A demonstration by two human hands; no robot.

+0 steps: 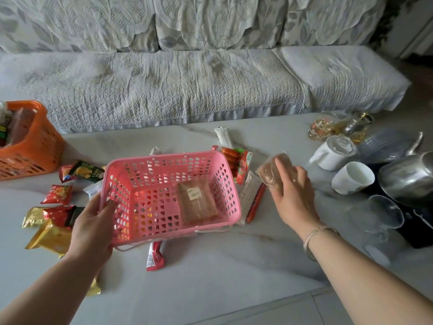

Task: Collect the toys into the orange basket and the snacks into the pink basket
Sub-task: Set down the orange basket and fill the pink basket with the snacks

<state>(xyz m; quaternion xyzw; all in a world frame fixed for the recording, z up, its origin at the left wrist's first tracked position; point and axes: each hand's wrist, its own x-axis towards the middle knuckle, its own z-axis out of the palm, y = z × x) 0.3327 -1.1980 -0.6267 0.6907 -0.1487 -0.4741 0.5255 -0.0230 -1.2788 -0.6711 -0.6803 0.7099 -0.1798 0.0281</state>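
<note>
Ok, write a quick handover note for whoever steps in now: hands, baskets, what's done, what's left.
Left hand grips the pink basket by its near-left rim.
Right hand grips a clear-wrapped brown snack just right of that basket.
Done: one brown snack pack lies in the pink basket; the orange basket, far left, already holds items.
Left: snack packets scattered around the pink basket.

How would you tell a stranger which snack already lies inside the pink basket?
Find the pink basket mid-table, held by the left hand. On its floor, right side, lies a flat brown snack in clear wrap with a small pale label. It is the only snack inside; the rest lie outside.
</note>
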